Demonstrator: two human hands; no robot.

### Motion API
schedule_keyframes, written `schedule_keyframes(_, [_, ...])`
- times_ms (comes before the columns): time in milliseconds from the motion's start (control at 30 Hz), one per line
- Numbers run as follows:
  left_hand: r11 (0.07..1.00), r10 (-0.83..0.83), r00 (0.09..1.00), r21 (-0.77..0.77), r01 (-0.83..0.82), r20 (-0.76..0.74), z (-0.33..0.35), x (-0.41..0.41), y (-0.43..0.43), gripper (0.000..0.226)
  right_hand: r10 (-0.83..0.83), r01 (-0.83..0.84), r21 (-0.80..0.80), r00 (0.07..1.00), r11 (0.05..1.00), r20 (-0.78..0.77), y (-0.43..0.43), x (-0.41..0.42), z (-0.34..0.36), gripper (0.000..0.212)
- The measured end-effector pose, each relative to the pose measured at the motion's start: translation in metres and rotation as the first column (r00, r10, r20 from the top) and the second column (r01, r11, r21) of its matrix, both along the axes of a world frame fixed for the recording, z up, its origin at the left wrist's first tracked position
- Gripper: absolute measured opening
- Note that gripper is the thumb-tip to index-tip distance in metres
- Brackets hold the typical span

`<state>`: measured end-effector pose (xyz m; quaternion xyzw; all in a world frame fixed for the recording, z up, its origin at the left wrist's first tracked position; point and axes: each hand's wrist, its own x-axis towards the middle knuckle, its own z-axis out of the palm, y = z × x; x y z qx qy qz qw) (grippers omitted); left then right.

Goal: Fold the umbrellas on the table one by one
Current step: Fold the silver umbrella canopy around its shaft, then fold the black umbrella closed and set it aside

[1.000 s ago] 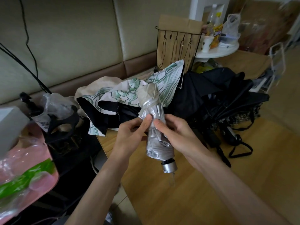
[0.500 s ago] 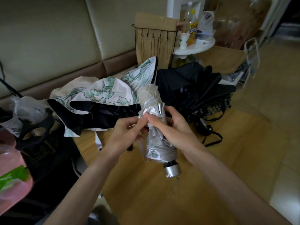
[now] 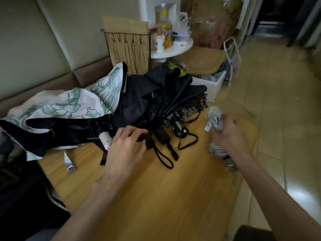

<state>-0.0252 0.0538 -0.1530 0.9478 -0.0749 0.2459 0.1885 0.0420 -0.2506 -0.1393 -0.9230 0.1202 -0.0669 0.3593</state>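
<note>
Umbrellas [image 3: 156, 94] lie heaped across the desk's [image 3: 156, 197] far side; your right grip [image 3: 229, 134] clutches the silver umbrella [image 3: 213, 115] by the right edge, while your left grip [image 3: 126, 145] reaches, fingers loose, at the black handles [image 3: 162, 136].

Table [image 3: 156, 197]: wood, smooth, low satin sheen, grain showing. Silver umbrella [image 3: 214, 117]: crinkled cloth with a metallic shine. Black umbrellas [image 3: 156, 91]: matt woven cloth, creased. Floral umbrella [image 3: 74, 105]: matt white cloth, green print. White handle [image 3: 106, 138]: smooth plastic. Black handle [image 3: 179, 130]: glossy plastic. Wrist strap [image 3: 163, 157]: matt cord. Wire rack [image 3: 128, 47]: thin dark metal. Cardboard [image 3: 125, 23]: dull brown. Floor tiles [image 3: 278, 119]: glossy, reflecting light. Wall padding [image 3: 43, 40]: smooth, leather-like.
</note>
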Motion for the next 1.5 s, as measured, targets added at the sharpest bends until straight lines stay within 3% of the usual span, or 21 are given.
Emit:
schedule_keyframes(100, [0.987, 0.067, 0.998, 0.148, -0.068, 0.015, -0.008, -0.002, 0.019, 0.037, 0.039, -0.064, -0.383, 0.997, 0.922, -0.072, -0.003, 0.004, -0.008, 0.054])
schedule_keyframes(200, [0.985, 0.081, 0.997, 0.151, -0.078, -0.011, -0.012, -0.003, 0.039, 0.037, 0.079, -0.045, -0.521, 0.996, 0.852, 0.044, 0.015, 0.008, 0.001, 0.058])
schedule_keyframes(267, [0.987, 0.063, 0.998, 0.147, -0.06, -0.017, -0.011, -0.004, 0.046, 0.037, 0.211, -0.137, -0.47, 0.971, 0.872, 0.109, 0.04, 0.01, 0.011, 0.055])
schedule_keyframes(333, [0.988, 0.042, 0.999, 0.148, -0.037, -0.031, -0.01, -0.006, 0.051, 0.04, 0.326, -0.311, -0.286, 0.945, 0.906, 0.004, 0.067, 0.014, 0.017, 0.052])
schedule_keyframes(400, [0.988, 0.014, 0.998, 0.152, -0.004, -0.067, -0.012, -0.009, 0.057, 0.044, 0.356, -0.376, -0.262, 0.926, 0.889, -0.122, 0.093, 0.016, 0.012, 0.054])
schedule_keyframes(533, [0.993, -0.057, 0.978, 0.092, 0.077, -0.199, -0.019, -0.016, 0.08, 0.058, 0.273, -0.299, -0.408, 0.954, 0.863, -0.121, 0.117, 0.028, -0.002, 0.045])
schedule_keyframes(700, [0.996, -0.08, 0.982, 0.015, 0.084, -0.173, -0.019, -0.017, 0.1, 0.054, 0.277, -0.297, -0.186, 0.952, 0.937, -0.129, 0.12, 0.052, 0.001, 0.036])
schedule_keyframes(800, [1.0, 0.003, 0.993, -0.016, -0.005, -0.117, -0.021, -0.014, 0.104, 0.053, 0.29, -0.292, -0.104, 0.956, 0.951, -0.032, 0.123, 0.053, 0.004, 0.031])
schedule_keyframes(867, [0.979, 0.16, 0.981, -0.106, -0.172, -0.114, -0.02, -0.009, 0.1, 0.06, 0.297, -0.296, -0.096, 0.955, 0.95, -0.002, 0.127, 0.05, 0.006, 0.034])
schedule_keyframes(967, [0.927, 0.312, 0.911, -0.123, -0.354, -0.271, -0.019, -0.003, 0.09, 0.077, 0.294, -0.293, -0.078, 0.956, 0.953, 0.002, 0.129, 0.047, 0.003, 0.04])
schedule_keyframes(1167, [0.916, 0.322, 0.885, -0.127, -0.381, -0.335, -0.02, -0.001, 0.09, 0.064, 0.295, -0.295, -0.02, 0.954, 0.955, 0.04, 0.122, 0.047, -0.001, 0.036])
schedule_keyframes(1367, [0.917, 0.32, 0.885, -0.125, -0.379, -0.337, -0.016, -0.003, 0.093, 0.061, 0.236, -0.237, 0.0, 0.968, 0.972, 0.085, 0.112, 0.051, 0.011, 0.06])
schedule_keyframes(1500, [0.912, 0.333, 0.879, -0.121, -0.392, -0.341, -0.014, -0.003, 0.089, 0.061, 0.262, -0.261, -0.014, 0.965, 0.965, 0.019, 0.114, 0.05, 0.006, 0.045])
